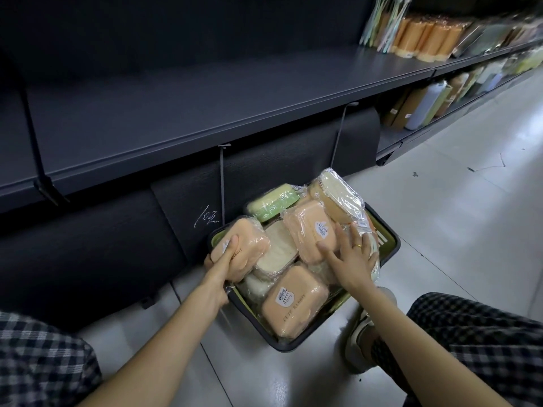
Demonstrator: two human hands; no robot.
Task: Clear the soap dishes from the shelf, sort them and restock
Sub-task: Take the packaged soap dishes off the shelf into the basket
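1. Two forearms reach forward over the basket point(388, 245) of wrapped soap dishes on the floor below the shelf point(205, 113).
2. Left hand point(219, 271) grips a peach dish point(244, 245) at the basket's left rim.
3. Right hand point(352, 254), fingers spread, rests on another peach dish point(308, 230).

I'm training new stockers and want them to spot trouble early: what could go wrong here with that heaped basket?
The basket is heaped above its rim; the wrapped cream dish leaning at the far corner could slide onto the floor.
The left hand grips an orange dish at the basket's edge; lifting it may unsettle the cream dishes beside it.
The right hand presses slippery film that may shift.
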